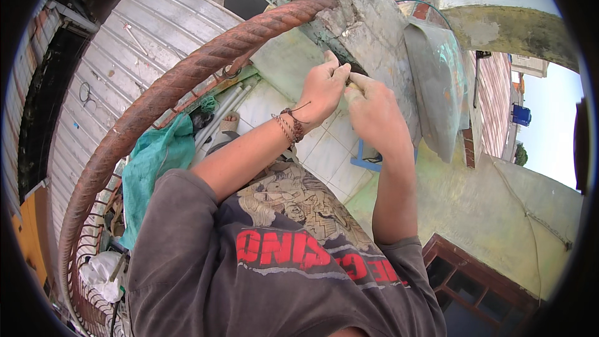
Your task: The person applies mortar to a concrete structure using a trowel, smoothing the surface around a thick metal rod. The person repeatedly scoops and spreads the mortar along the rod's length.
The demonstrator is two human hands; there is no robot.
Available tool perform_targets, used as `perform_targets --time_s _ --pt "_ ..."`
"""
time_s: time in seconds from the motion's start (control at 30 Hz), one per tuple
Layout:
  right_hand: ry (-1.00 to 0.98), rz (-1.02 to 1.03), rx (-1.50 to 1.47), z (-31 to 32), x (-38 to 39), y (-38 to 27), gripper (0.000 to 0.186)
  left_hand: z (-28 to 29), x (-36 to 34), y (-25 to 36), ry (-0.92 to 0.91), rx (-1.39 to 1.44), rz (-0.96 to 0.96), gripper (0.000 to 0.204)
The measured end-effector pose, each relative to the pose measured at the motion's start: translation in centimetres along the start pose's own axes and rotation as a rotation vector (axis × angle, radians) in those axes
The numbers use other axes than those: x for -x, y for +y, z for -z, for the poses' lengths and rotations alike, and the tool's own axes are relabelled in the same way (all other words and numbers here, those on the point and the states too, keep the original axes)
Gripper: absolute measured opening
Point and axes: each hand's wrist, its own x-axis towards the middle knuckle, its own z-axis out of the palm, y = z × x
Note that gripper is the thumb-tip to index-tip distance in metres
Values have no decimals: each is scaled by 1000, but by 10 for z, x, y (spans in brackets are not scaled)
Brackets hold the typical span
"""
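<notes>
Both my hands meet at the lower edge of a weathered concrete beam (380, 43) with peeling paint. My left hand (323, 90), with braided bracelets (293, 126) at its wrist, is closed, its thumb and fingertips pinched against the beam's edge. Close beside it, my right hand (377, 112) is curled, with a finger pointing toward the left fingertips. Something small and dark shows between the fingertips, too little to name. A dark gap runs along the beam just above the fingers.
A rusty twisted railing (187, 72) curves from the beam down the left side. Below lie a green sack (153, 162), grey pipes (218, 118) and a white plastic bag (103, 274). A grey sheet (440, 87) hangs off the beam's right side. Corrugated roofing (150, 31) spreads beyond the railing.
</notes>
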Motion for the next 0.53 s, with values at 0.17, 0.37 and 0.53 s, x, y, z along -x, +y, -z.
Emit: perform_targets --time_s 0.17,0.37,0.53 --pt "12 -20 -231 -1 -1 29 34 -10 -6 -17 116 -195 -208 38" --pt "-77 -231 -486 4 5 32 37 -8 -2 -14 15 -242 -196 38" --pt "-63 -221 -564 -1 3 41 38 -13 -3 -20 52 -246 -212 49"
